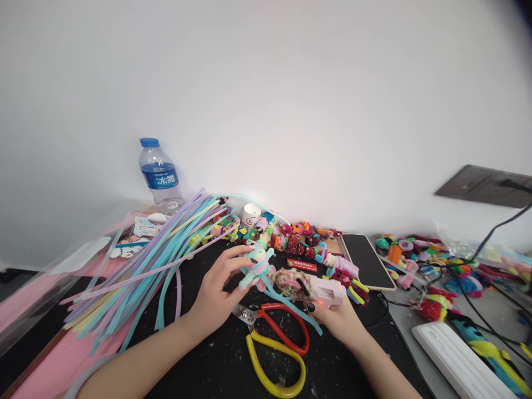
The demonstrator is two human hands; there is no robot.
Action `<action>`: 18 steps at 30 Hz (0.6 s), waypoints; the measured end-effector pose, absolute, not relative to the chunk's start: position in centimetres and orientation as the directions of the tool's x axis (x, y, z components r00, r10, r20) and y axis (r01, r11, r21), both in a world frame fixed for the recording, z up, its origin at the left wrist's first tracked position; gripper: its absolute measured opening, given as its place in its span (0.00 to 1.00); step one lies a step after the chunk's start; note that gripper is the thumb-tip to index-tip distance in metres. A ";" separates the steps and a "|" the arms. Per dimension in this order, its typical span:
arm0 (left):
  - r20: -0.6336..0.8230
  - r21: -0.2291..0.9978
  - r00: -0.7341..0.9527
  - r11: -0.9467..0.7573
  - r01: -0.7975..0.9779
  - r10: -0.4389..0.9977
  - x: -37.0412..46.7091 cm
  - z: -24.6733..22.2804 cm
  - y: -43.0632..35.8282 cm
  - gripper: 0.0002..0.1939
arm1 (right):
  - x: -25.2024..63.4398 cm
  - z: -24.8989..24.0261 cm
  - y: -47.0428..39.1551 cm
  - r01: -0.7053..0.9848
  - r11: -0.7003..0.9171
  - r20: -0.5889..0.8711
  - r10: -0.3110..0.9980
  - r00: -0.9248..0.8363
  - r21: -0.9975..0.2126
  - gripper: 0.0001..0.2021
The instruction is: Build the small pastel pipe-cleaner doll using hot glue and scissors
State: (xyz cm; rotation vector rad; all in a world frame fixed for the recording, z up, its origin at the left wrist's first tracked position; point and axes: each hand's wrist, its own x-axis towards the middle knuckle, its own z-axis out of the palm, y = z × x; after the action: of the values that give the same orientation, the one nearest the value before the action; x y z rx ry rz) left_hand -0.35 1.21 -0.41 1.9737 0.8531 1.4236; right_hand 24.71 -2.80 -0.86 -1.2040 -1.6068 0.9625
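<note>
My left hand (222,291) pinches a small turquoise, pink and yellow pipe-cleaner figure (258,266) between thumb and fingers. A loose turquoise pipe cleaner (297,311) trails from it down to the right. My right hand (338,321) is wrapped round a pale pink hot glue gun (328,291) with a small red light. Its front end, crusted with coloured fuzz, points left and appears close to the figure or touching it. Below both hands lie scissors (285,357) with one red and one yellow handle, their blades partly under my left hand.
Left lies a big bundle of pastel pipe cleaners (178,249), with a water bottle (160,177) behind it. Several finished pipe-cleaner pieces (293,244) and a paper cup (251,214) line the wall. To the right are a phone (368,260), a white power strip (455,360) and black cables (471,299).
</note>
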 end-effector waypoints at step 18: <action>0.601 0.750 0.238 -0.641 0.159 0.763 -0.3 -0.5 1.2 0.14 | 24.1 -0.1 -2.8 0.348 0.322 0.284 0.946 -0.158 -0.880 0.22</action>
State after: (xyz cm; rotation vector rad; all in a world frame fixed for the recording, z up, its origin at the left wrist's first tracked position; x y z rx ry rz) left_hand -0.28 1.15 -0.47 1.9634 0.8403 1.4219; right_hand 24.14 -2.78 -0.12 -1.1765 -1.6916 0.8376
